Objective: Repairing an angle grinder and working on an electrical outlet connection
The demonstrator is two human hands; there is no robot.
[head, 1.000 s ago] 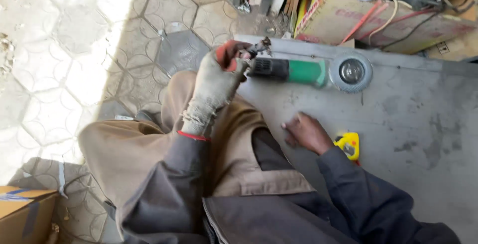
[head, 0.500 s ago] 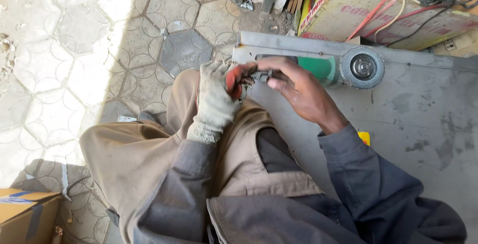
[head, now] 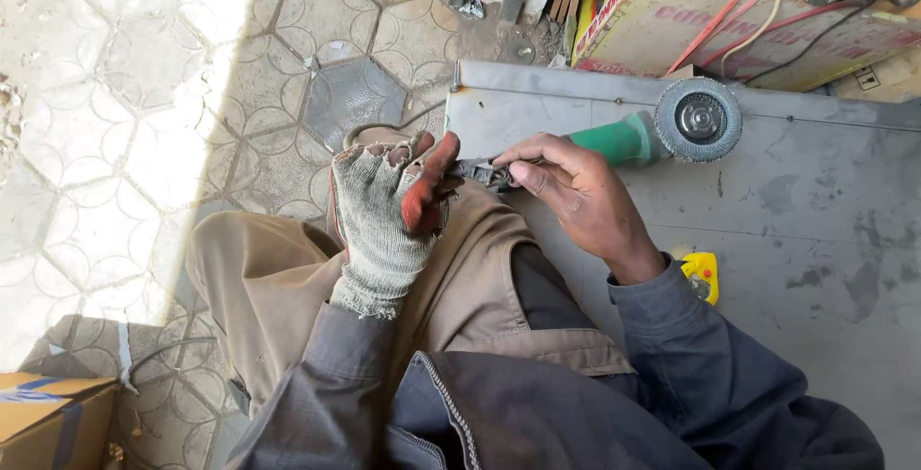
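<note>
**Two hands meet at the tail of the angle grinder**

We look down over our own lap, and both hands are on the job. The left hand (head: 389,211), in a frayed knit work glove with red-coated fingertips, has its grip curled narrow against the dark rear end of the angle grinder (head: 624,139); how much of the tool it actually clasps, we cannot tell. The bare right hand (head: 576,197) pinches the same rear end, thumb and forefinger closed on a small dark metal part there. The grinder lies on its side on the grey steel sheet (head: 815,240) in front of us, green body pointing right, its round disc (head: 698,120) near the sheet's far edge. A small yellow object (head: 702,273) sits on the sheet just beside our right sleeve. Beyond the sheet, a cardboard box (head: 672,24) with cables. The hexagon-paved floor (head: 144,96) spreads out to the left.
</note>
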